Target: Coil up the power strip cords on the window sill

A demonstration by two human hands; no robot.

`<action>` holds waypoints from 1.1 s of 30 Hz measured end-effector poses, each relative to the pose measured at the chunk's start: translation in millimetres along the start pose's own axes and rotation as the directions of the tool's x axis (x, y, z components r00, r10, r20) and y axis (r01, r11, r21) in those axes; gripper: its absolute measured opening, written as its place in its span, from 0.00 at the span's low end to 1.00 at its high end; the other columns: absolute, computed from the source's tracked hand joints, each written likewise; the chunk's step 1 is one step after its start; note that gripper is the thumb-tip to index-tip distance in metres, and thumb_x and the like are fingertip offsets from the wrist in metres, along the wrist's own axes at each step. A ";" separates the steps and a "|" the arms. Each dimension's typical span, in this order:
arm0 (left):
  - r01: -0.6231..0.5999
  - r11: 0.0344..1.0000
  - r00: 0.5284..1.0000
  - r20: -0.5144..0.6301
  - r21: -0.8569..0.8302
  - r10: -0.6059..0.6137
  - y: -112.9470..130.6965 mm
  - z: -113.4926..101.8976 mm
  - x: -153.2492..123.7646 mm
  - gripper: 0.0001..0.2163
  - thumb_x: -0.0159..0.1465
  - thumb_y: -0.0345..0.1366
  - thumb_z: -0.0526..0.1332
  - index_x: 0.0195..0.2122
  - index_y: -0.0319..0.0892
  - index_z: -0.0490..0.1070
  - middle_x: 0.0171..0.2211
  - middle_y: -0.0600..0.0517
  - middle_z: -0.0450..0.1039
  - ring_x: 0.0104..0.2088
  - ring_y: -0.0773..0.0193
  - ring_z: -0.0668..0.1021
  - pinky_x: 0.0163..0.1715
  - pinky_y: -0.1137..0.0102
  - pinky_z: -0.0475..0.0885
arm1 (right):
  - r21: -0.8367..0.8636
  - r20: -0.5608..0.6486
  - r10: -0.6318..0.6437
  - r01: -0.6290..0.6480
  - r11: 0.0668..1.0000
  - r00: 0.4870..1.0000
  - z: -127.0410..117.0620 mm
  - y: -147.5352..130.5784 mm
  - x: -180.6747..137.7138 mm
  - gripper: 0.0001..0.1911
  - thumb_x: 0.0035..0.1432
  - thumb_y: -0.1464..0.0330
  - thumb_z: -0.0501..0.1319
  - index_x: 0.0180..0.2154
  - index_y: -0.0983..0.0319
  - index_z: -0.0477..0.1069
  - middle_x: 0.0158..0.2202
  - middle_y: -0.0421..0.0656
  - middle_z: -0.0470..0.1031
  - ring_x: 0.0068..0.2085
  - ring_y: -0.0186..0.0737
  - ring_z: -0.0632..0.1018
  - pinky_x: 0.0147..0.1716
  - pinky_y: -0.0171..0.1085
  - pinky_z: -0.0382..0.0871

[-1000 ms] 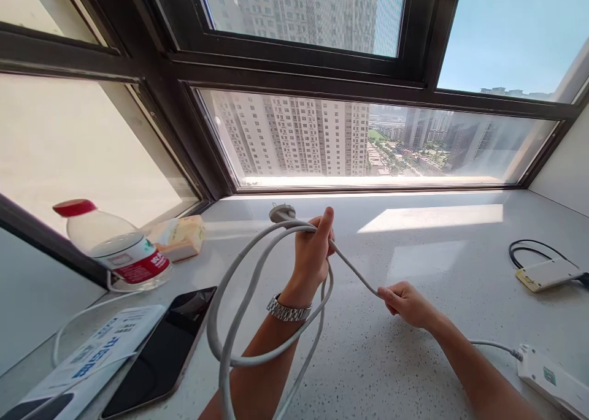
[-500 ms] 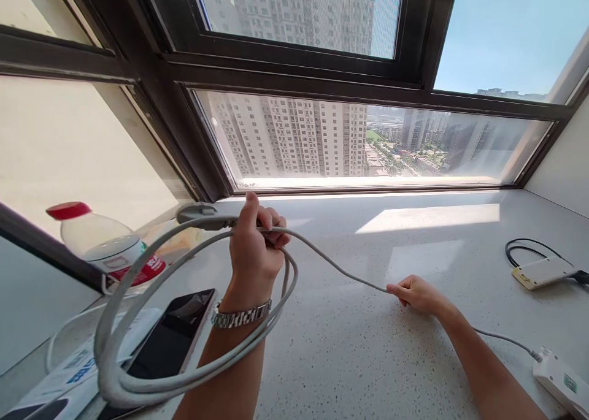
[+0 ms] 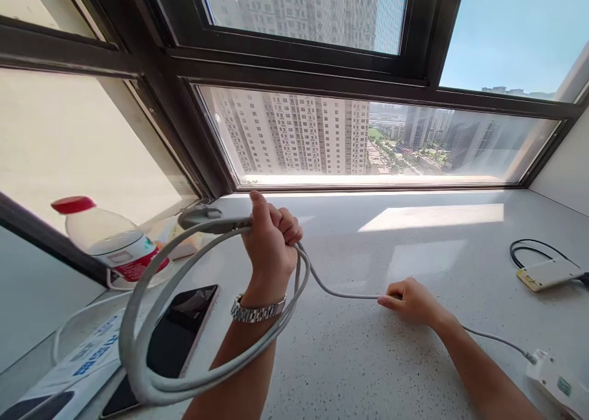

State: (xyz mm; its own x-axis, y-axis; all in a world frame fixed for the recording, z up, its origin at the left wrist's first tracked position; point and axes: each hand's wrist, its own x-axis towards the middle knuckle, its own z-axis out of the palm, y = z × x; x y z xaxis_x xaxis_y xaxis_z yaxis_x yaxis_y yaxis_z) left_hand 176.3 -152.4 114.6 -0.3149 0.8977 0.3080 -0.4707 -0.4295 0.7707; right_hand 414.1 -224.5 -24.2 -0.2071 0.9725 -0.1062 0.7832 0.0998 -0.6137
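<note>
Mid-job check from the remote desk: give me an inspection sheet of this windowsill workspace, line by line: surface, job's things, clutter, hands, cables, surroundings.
Surface: white speckled sill, sunlit patch near the window.
Job's things: grey cable gathered in loops, plug end sticking out above the fist; white power strip at its far end.
Clutter: bottle with red cap, dark phone, printed white box, yellowish packet mostly hidden behind the coil.
Hands: left hand closed around the loops, watch on its wrist; right hand pinching the cable's straight run low over the sill.
Cables: black cord beside a small white device.
Surroundings: dark window frame, tower blocks outside.
</note>
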 end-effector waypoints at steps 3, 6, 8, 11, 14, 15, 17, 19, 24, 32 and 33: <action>-0.294 0.907 0.915 -0.187 0.303 0.359 0.0 -12.0 9.2 0.26 0.65 0.48 0.55 0.14 0.43 0.47 0.12 0.60 0.45 0.13 0.73 0.53 0.15 0.72 0.48 | -0.067 -0.005 0.070 -0.071 0.995 0.998 -3.0 -1.6 -1.6 0.20 0.57 0.54 0.60 0.23 0.62 0.63 0.22 0.37 0.63 0.24 0.31 0.61 0.23 0.33 0.47; -0.404 0.573 0.660 -0.207 0.713 0.723 8.9 -37.8 22.2 0.23 0.67 0.45 0.52 0.16 0.43 0.53 0.14 0.57 0.51 0.19 0.69 0.58 0.25 0.69 0.58 | -0.161 -0.006 0.232 -0.230 0.960 0.973 -11.7 3.4 -4.2 0.19 0.55 0.59 0.62 0.21 0.62 0.61 0.22 0.38 0.65 0.24 0.32 0.62 0.23 0.33 0.47; -0.333 0.372 0.542 -0.147 0.866 0.827 18.5 -55.8 28.8 0.22 0.68 0.44 0.52 0.17 0.43 0.52 0.17 0.57 0.51 0.22 0.68 0.57 0.31 0.67 0.59 | -0.196 -0.037 0.332 -0.333 0.922 0.942 -18.9 8.1 -6.1 0.21 0.53 0.56 0.64 0.20 0.61 0.60 0.22 0.40 0.66 0.22 0.32 0.62 0.22 0.33 0.47; -0.264 0.244 0.574 -0.051 0.933 0.817 29.5 -69.5 31.7 0.22 0.68 0.41 0.52 0.17 0.41 0.49 0.17 0.57 0.47 0.22 0.69 0.53 0.28 0.67 0.51 | -0.203 -0.159 0.360 -0.388 0.899 0.919 -26.9 9.8 -9.1 0.25 0.52 0.49 0.63 0.20 0.60 0.60 0.21 0.42 0.66 0.20 0.33 0.62 0.21 0.34 0.46; -0.347 0.210 0.671 0.085 0.914 0.737 27.1 -59.9 25.8 0.23 0.66 0.40 0.54 0.16 0.40 0.49 0.17 0.57 0.45 0.21 0.70 0.49 0.26 0.69 0.45 | -0.203 -0.297 0.154 -0.220 0.954 0.942 -27.6 2.0 -12.5 0.30 0.58 0.44 0.54 0.18 0.61 0.57 0.17 0.41 0.62 0.19 0.32 0.59 0.20 0.34 0.45; -0.393 0.214 0.706 0.144 0.894 0.694 22.8 -52.9 22.1 0.23 0.66 0.40 0.56 0.16 0.40 0.51 0.17 0.57 0.46 0.20 0.70 0.50 0.25 0.70 0.45 | -0.209 -0.327 0.063 -0.137 0.968 0.943 -26.3 -1.5 -13.8 0.31 0.59 0.44 0.51 0.17 0.61 0.55 0.16 0.40 0.60 0.18 0.31 0.57 0.20 0.35 0.44; -0.488 0.244 0.741 0.250 0.838 0.624 10.1 -36.5 12.2 0.22 0.63 0.40 0.60 0.15 0.39 0.55 0.16 0.57 0.50 0.20 0.70 0.53 0.24 0.71 0.46 | -0.231 -0.348 -0.110 0.028 0.973 0.931 -22.4 -7.5 -16.5 0.32 0.62 0.46 0.49 0.16 0.61 0.50 0.14 0.39 0.54 0.17 0.30 0.54 0.21 0.35 0.42; -0.594 0.302 0.753 0.383 0.746 0.535 -6.0 -20.6 -0.5 0.21 0.61 0.41 0.62 0.16 0.39 0.58 0.15 0.57 0.54 0.19 0.71 0.55 0.24 0.72 0.47 | -0.260 -0.348 -0.306 0.222 0.940 0.886 -18.6 -10.9 -19.3 0.31 0.63 0.52 0.50 0.15 0.62 0.46 0.13 0.37 0.49 0.17 0.28 0.50 0.21 0.35 0.41; -0.647 0.506 0.742 0.625 0.571 0.243 -46.7 3.9 -32.8 0.17 0.54 0.41 0.68 0.17 0.40 0.63 0.15 0.57 0.58 0.17 0.72 0.54 0.22 0.72 0.44 | -0.285 -0.572 -0.646 0.616 0.734 0.505 -17.0 -15.0 -27.3 0.24 0.60 0.69 0.51 0.17 0.61 0.41 0.13 0.35 0.44 0.17 0.30 0.47 0.21 0.36 0.42; -0.755 0.618 0.282 0.959 0.220 0.003 -77.0 16.9 -74.4 0.11 0.62 0.40 0.59 0.25 0.42 0.67 0.17 0.56 0.64 0.18 0.71 0.60 0.21 0.73 0.49 | 0.000 -0.822 -0.367 0.644 0.765 0.436 -20.3 -21.1 -34.7 0.25 0.64 0.62 0.46 0.15 0.58 0.47 0.14 0.39 0.52 0.18 0.34 0.55 0.21 0.39 0.49; -0.747 0.643 0.220 0.975 0.171 -0.004 -78.6 18.3 -81.4 0.11 0.63 0.41 0.59 0.26 0.42 0.68 0.18 0.56 0.64 0.18 0.71 0.60 0.21 0.73 0.50 | 0.022 -0.829 -0.347 0.645 0.764 0.439 -19.3 -21.0 -34.4 0.27 0.65 0.60 0.45 0.15 0.58 0.48 0.13 0.39 0.52 0.18 0.34 0.56 0.21 0.39 0.50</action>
State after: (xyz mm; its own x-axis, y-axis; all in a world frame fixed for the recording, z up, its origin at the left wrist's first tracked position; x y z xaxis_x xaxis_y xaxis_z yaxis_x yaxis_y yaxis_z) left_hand 254.0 -189.9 39.3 0.7366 0.2947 0.6087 0.0736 -0.9296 0.3611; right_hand 416.1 -256.0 7.4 0.1230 0.5663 0.8150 0.4520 0.6991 -0.5540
